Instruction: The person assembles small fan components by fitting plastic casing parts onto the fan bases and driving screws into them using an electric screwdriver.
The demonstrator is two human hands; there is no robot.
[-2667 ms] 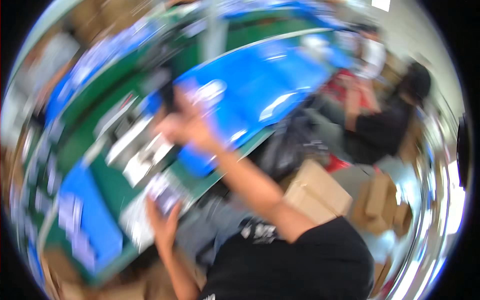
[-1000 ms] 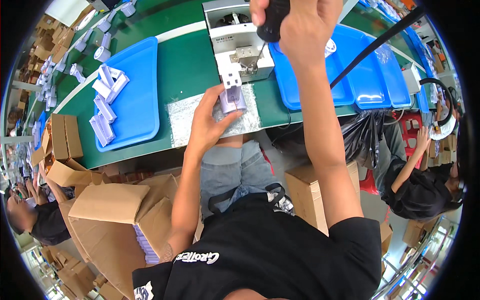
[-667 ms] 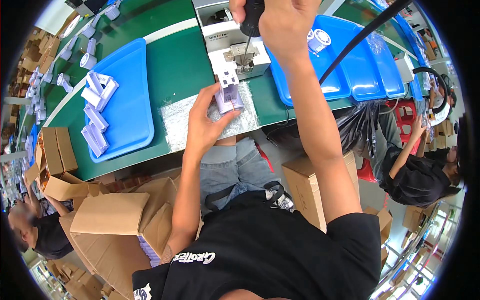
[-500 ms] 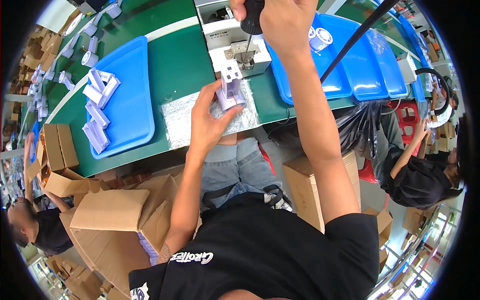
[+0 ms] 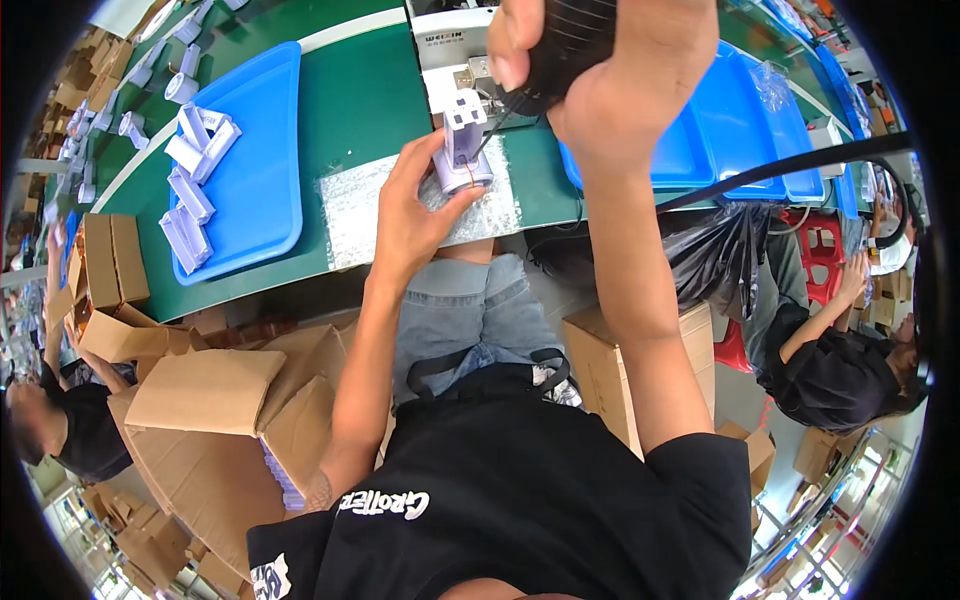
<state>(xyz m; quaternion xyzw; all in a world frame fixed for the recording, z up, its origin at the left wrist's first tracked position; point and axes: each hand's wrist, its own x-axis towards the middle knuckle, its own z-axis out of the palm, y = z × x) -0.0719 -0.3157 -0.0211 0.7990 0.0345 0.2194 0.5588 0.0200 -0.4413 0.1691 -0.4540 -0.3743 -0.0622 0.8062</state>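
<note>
My left hand (image 5: 412,212) is closed around the base of a pale lilac plastic housing (image 5: 463,172), thumb on one side and fingers on the other. The housing stands upright on a silvery, crinkled mat (image 5: 352,222) near the table's front edge. Above it and to the right, my right hand (image 5: 635,90) grips a black electric screwdriver (image 5: 572,52). Its thin bit slants down to the lower part of the housing; whether the tip touches a screw is too small to tell. Behind the housing stands a white screw feeder (image 5: 448,58), partly hidden by the screwdriver.
A blue tray (image 5: 262,190) with several lilac plastic pieces lies at left. More blue trays (image 5: 740,120) sit at right, a black cable (image 5: 790,165) crossing before them. Open cardboard boxes (image 5: 205,390) stand below the table's left edge. Other people sit at both sides.
My right hand has brought the screwdriver from the screw feeder toward me, its bit now down at the housing. My left hand keeps its hold on the housing.
</note>
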